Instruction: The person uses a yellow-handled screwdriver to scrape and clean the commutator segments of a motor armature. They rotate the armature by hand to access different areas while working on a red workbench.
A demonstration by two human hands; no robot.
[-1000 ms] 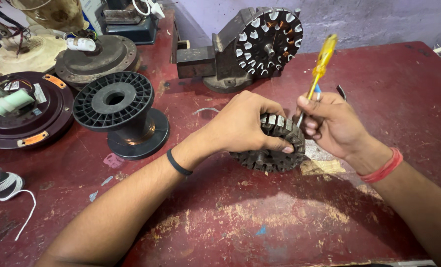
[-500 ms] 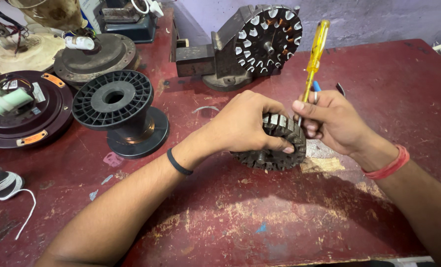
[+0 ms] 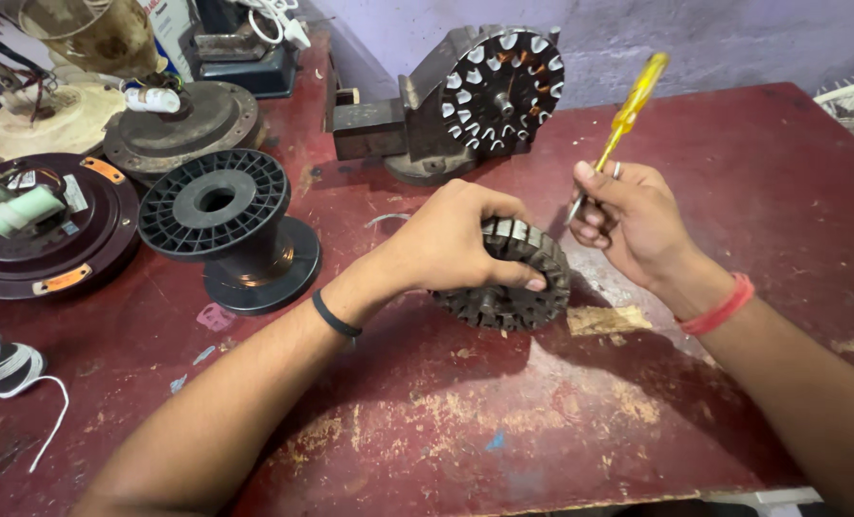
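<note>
Gripping the slotted stator core (image 3: 503, 278) on the red counter (image 3: 733, 134), the left hand (image 3: 451, 239) holds it tilted. The right hand (image 3: 628, 215) is closed around a yellow screwdriver (image 3: 628, 105), whose tip could slip and scratch the fingers.

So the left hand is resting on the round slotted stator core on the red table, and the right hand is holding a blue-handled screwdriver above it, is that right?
Not quite: the screwdriver has a yellow handle, not blue. The head view shows the right hand holding it up beside the stator core, which the left hand grips on the red table.
</note>
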